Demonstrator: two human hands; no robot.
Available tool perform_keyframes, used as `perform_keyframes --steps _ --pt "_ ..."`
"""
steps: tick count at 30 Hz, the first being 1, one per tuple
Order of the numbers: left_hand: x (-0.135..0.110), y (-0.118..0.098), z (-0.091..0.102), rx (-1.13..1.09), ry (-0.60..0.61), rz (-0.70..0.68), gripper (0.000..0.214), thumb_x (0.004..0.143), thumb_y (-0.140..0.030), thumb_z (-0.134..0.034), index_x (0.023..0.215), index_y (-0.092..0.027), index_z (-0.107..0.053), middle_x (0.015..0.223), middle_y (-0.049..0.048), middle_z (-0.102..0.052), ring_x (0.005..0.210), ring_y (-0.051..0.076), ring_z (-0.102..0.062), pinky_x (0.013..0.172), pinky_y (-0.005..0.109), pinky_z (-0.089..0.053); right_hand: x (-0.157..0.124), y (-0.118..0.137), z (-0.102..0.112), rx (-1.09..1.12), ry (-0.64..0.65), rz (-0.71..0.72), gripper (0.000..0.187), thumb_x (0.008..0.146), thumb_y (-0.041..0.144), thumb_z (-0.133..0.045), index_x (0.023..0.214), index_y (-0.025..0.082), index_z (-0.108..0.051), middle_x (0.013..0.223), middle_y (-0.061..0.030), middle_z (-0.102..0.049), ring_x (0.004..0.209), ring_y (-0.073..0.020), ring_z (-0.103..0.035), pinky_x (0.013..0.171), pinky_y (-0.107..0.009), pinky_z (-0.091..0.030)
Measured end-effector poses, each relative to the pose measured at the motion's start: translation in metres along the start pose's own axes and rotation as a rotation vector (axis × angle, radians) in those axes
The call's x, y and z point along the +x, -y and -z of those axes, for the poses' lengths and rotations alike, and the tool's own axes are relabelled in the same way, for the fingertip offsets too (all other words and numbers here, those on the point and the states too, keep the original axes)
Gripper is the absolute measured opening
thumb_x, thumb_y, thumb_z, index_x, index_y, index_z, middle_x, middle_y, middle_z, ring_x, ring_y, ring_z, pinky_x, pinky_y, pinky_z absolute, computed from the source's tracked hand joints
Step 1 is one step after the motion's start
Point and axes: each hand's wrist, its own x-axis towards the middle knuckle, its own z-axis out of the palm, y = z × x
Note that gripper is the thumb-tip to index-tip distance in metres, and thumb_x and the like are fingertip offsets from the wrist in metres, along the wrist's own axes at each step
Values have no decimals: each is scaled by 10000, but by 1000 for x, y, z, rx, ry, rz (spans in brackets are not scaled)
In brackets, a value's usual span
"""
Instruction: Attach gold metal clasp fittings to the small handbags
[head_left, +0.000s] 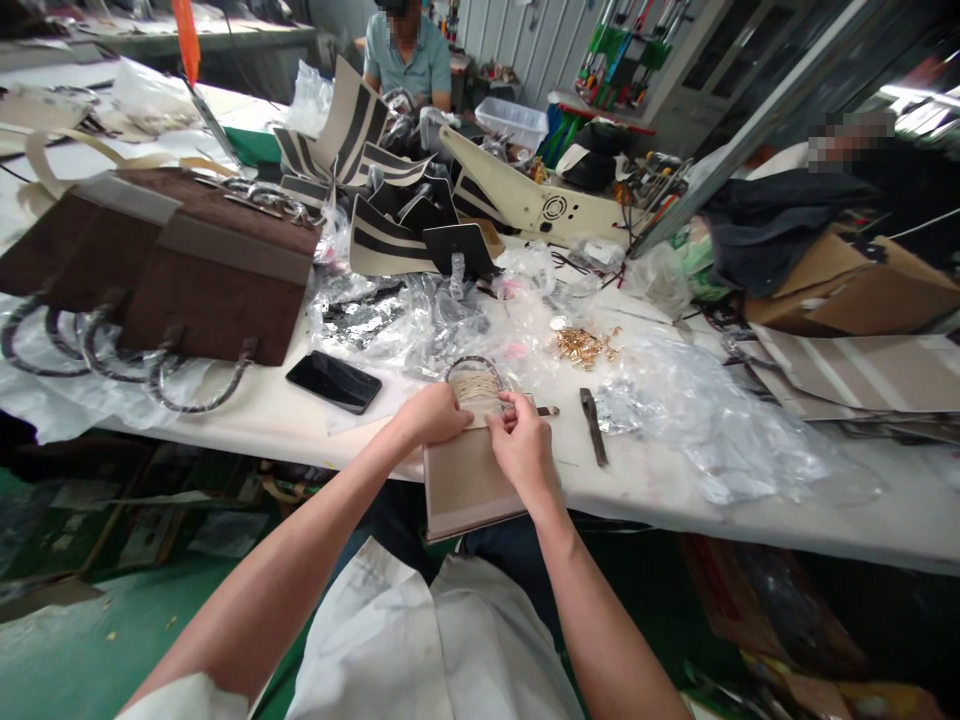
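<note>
A flat beige bag panel (469,490) hangs over the front edge of the table, its upper part lying on the tabletop. Beyond its upper edge curves a dark patterned bag handle (474,361), with pale gathered strands (478,386) below it. My left hand (444,412) is closed on the panel's upper left, thumb pressed near the strands. At the upper right, my right hand (523,440) pinches with thumb and forefinger; what lies between the fingertips is too small to make out. A short dark strip-like tool (592,426) lies to its right.
A black phone (334,382) lies left of my hands, near brown handbags (217,290). Small gold metal pieces (586,346) and crumpled clear plastic (742,430) are ahead and right. Striped panels (390,235) pile up at the back. A person (409,60) sits across the table.
</note>
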Motion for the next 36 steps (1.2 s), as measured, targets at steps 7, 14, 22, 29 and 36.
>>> perform_keyframes --steps 7,14,22,29,36 --pt "-3 5 0 -210 60 18 349 914 -355 -667 617 -179 -726 558 55 -660 518 186 -586 577 308 -422 -1 -3 0 115 -5 -53 267 960 396 -735 1140 199 -731 866 -74 -781 752 -259 -747 731 -364 -585" --pt "-5 4 -1 -286 67 46 343 881 -324 -674 563 -195 -662 523 43 -629 471 181 -575 524 299 -426 1 -1 -1 -2 8 -6 181 953 362 -754 1053 211 -744 876 -81 -794 743 -257 -740 753 -375 -580" --pt "-10 7 -1 -355 88 13 389 906 -309 -655 534 -200 -622 489 43 -596 432 181 -552 507 302 -446 -1 2 1 24 11 201 203 1021 379 -763 1004 218 -886 985 -94 -821 840 -247 -744 807 -380 -605" --pt "-14 10 1 -325 139 -6 305 886 -249 -648 589 -190 -680 541 61 -646 513 200 -602 541 304 -437 4 3 -4 -59 85 202 168 994 346 -788 948 245 -915 906 -63 -801 767 -221 -720 751 -355 -579" --pt "-16 15 -3 -169 -18 -109 287 874 -284 -658 620 -168 -726 578 56 -635 621 192 -549 601 326 -353 8 7 -1 -87 146 222 169 993 301 -767 902 239 -894 882 -54 -775 757 -212 -711 742 -346 -546"
